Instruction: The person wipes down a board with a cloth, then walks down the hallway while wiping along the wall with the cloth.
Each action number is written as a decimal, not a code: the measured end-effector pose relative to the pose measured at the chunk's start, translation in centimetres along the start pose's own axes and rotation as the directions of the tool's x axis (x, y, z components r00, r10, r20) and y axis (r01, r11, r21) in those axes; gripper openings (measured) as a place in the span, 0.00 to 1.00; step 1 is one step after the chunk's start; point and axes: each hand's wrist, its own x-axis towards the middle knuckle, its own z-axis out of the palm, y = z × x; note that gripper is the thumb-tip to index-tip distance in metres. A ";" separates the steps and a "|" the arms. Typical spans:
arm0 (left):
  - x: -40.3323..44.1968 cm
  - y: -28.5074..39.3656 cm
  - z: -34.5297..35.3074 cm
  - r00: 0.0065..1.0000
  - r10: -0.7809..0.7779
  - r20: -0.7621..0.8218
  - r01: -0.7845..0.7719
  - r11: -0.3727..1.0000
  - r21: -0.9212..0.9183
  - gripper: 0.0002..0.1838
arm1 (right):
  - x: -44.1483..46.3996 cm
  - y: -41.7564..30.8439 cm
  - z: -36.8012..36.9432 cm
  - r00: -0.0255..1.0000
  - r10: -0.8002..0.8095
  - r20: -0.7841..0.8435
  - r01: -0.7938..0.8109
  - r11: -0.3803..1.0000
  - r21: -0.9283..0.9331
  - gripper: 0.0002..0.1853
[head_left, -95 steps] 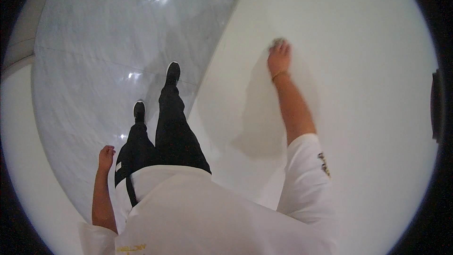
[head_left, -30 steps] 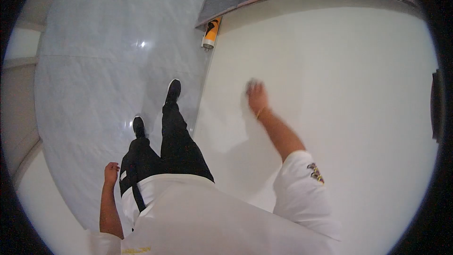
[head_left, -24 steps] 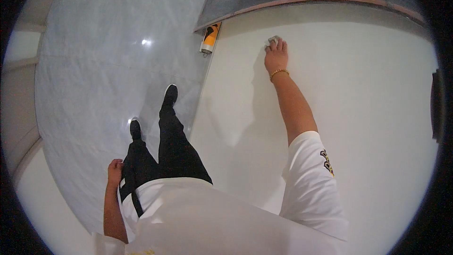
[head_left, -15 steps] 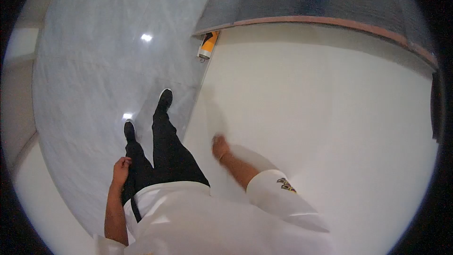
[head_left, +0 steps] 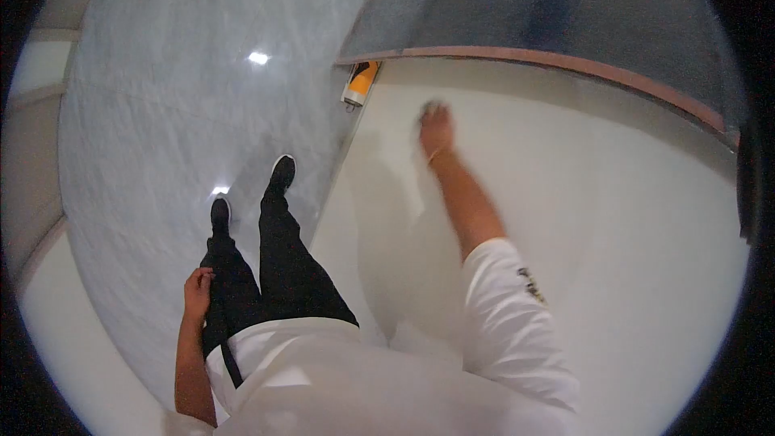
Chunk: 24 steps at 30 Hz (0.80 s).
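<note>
My left hand (head_left: 198, 291) hangs beside the dark trouser leg (head_left: 234, 282), fingers loosely curled in, with nothing visible in them. Out in front, my right hand (head_left: 437, 129) is stretched against or just short of a white upright surface (head_left: 581, 194); whether it touches I cannot tell. Motion smears its fingers. A dark patch shows at the fingertips, either a small thing or shadow. A thin band circles that wrist.
Above the white surface projects a dark panel (head_left: 484, 8) with a reddish-brown edge. An orange, black and white cylindrical thing (head_left: 362, 83) sits at the floor corner under it. Grey glossy floor (head_left: 169, 113) runs along the left, with pale panels (head_left: 40, 145) beyond.
My right hand has swung up and forward along the white surface, with the arm straightening. My left hand has barely shifted, and both feet stay about where they were.
</note>
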 end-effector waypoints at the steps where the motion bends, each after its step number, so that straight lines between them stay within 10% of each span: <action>1: 0.4 0.1 -0.2 1.000 -0.016 0.026 0.017 0.999 -0.036 0.10 | 1.2 3.6 -2.4 0.943 0.116 -0.310 -0.132 0.991 -0.028 0.24; 5: 1.7 -0.2 1.6 0.999 -0.019 0.031 0.021 0.998 -0.066 0.11 | 1.8 9.5 -9.2 0.919 0.295 -0.259 -0.238 0.944 0.229 0.18; 7: 2.5 0.2 1.4 0.999 0.036 0.038 -0.033 0.996 -0.084 0.11 | 2.6 7.7 -6.6 0.759 0.366 -0.539 -0.189 0.916 0.355 0.20; 9: 3.6 1.6 1.3 0.995 0.088 0.049 -0.083 0.992 -0.099 0.11 | -0.7 2.1 -4.9 0.966 0.220 -0.138 -0.215 0.975 0.054 0.25; 14: 6.2 3.7 -0.2 0.996 0.059 0.061 -0.044 0.976 -0.214 0.10 | -20.0 -14.1 0.8 0.917 -0.276 0.289 0.307 0.949 -0.069 0.28; 16: 6.9 4.2 -1.7 0.994 0.083 0.069 -0.069 0.981 -0.182 0.10 | -30.7 -27.5 19.6 0.987 -0.158 0.021 0.143 0.936 0.321 0.28; 17: 7.6 4.2 -2.2 0.992 0.100 0.075 -0.087 0.982 -0.167 0.10 | -34.9 -22.4 6.1 0.809 -0.442 0.387 0.361 0.893 0.268 0.27; 18: 8.5 4.4 -2.9 0.988 0.119 0.096 -0.103 0.982 -0.158 0.10 | -41.7 -27.9 14.9 0.942 -0.303 0.147 0.234 0.903 0.361 0.27; 20: 10.4 3.7 -3.7 0.973 0.213 0.091 -0.201 0.972 -0.123 0.11 | -50.2 -30.8 17.6 0.942 -0.147 0.301 -0.232 0.362 0.903 0.26; 24: 17.6 -1.8 -5.7 0.970 0.154 0.186 -0.140 0.986 -0.088 0.11 | -49.2 -26.6 12.9 0.883 -0.314 0.348 0.073 0.826 0.558 0.25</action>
